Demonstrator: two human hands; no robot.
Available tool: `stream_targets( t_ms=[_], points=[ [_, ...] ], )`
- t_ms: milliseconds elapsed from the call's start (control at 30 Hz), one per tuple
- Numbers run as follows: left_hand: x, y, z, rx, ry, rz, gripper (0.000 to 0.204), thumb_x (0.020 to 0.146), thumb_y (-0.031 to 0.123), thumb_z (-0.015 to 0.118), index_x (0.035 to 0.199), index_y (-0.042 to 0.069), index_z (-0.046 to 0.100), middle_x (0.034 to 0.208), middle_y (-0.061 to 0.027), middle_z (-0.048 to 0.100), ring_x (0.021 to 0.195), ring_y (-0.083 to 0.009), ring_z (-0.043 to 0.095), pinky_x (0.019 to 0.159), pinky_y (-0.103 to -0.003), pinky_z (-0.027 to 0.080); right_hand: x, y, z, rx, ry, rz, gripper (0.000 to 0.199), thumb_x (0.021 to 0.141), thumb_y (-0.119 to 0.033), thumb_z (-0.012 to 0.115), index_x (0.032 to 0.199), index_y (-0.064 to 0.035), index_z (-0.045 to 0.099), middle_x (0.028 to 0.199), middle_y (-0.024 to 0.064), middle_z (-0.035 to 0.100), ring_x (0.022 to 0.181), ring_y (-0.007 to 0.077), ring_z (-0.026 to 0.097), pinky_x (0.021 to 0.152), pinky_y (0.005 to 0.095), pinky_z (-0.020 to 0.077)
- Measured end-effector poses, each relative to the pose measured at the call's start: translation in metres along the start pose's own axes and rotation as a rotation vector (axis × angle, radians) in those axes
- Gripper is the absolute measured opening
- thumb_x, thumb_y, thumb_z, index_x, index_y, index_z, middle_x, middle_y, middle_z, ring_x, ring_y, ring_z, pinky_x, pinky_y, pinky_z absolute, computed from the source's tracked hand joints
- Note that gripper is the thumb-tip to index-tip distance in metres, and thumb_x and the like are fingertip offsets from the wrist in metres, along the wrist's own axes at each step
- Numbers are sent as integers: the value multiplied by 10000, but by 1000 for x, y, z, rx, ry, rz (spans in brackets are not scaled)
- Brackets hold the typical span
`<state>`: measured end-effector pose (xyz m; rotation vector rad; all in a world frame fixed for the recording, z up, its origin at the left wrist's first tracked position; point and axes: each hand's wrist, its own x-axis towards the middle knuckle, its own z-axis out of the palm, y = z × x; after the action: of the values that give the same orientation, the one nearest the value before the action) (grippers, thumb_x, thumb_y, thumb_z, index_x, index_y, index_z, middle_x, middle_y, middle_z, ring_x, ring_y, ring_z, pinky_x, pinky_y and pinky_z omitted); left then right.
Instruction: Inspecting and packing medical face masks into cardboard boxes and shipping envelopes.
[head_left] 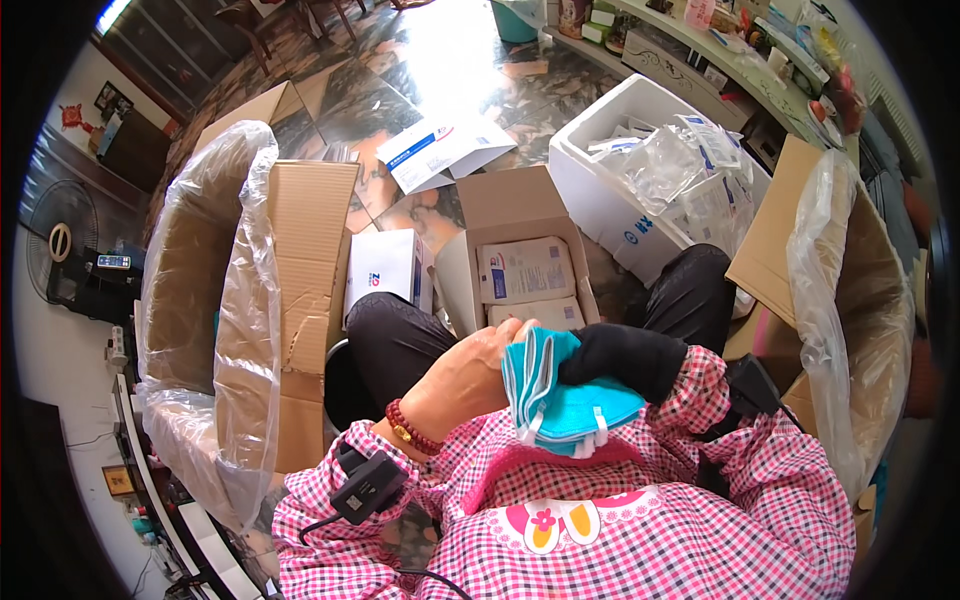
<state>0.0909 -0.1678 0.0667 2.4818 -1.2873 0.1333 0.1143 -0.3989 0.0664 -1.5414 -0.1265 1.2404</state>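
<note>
Holding steady in front of the chest, I've got a teal bundle [592, 408], folded layers with white loops [601, 424], up off the floor [350, 95]. My right hand [628, 360], covered in black, is closed over its right part, fingertips out of sight. My left hand [468, 368] is curled narrow against the upper left edge; whether it pinches or merely steadies, I can't tell, as the tips are partly hidden.

It looks light and soft, more springy than stiff, and I'd guess nothing in it breaks. Loose layers could slide or fan out, though, so I'd grip flat across the whole stack, clear of the loops, which might snag.

Down between the knees [398, 335] sits an open carton [512, 198] with wrapped packs inside; a white box [378, 265] is just beside it. The foam box [590, 150] of clear packets [690, 180] is beyond the right knee. Awkward spots: those knees crowd the carton, the plastic liner [250, 350] on my left sags outward, and the wrist unit [367, 487] trails a cable.
</note>
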Motion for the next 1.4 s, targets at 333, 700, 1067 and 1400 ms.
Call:
stream_targets(
  t_ms=[333,700,1067,1400],
  points=[
    [-16,3,9,-234,221,54,185,772,73,693,860,5,544,802,-114,549,685,-252,609,595,-337,540,-67,6,35,551,41,-52,290,983,-163,582,1211,15,607,1087,147,708,923,216,714,856,337,587],
    [-42,29,26,-248,202,-114,113,835,67,655,880,19,563,842,-104,604,757,-235,645,646,-321,550,-78,24,47,877,-64,-123,412,987,-73,559,1388,-9,490,1268,112,635,1150,236,632,1013,365,508],
    [-58,67,67,-1320,90,-368,480,937,187,662,1365,22,520,1275,-176,606,1134,-279,625,941,-357,511,-41,25,49,-343,162,-822,525,793,-27,782,1281,-29,587,1288,182,610,1203,267,589,1004,378,489],
    [-44,82,9,-811,112,-2,144,865,178,604,927,48,604,847,-132,604,745,-297,613,672,-392,514,-91,4,55,104,178,-67,191,902,-131,698,1052,-18,659,1101,146,698,987,263,692,886,368,547]
  ],
)
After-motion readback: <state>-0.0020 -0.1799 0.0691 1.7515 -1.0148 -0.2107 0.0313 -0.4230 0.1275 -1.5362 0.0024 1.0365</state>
